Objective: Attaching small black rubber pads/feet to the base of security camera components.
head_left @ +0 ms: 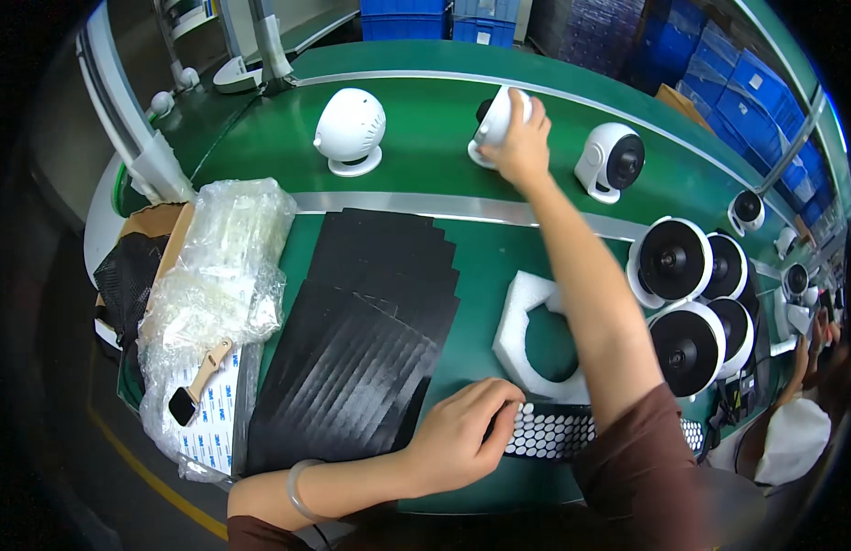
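My right hand (520, 145) reaches to the green belt, its fingers wrapped round a white security camera (501, 115) on a round base. To its left on the belt is another white camera (350, 124), turned away; to its right stands a third camera (611, 161) with a black front. My left hand (467, 432) is low over the bench, thumb and forefinger curled together at the left end of a black sheet of white round pads (545, 430). Whatever those fingertips hold is too small to tell. Behind the pads lies a white foam ring (512, 340), partly covered by my right forearm.
Black sheets (352, 367) lie stacked left of centre. Beside them are bubble wrap (228, 248), a smartwatch (198, 386) and an open carton (159, 220). Several black-faced cameras (673, 260) crowd the right. A metal rail (462, 207) edges the belt; another person's arm (802, 358) shows far right.
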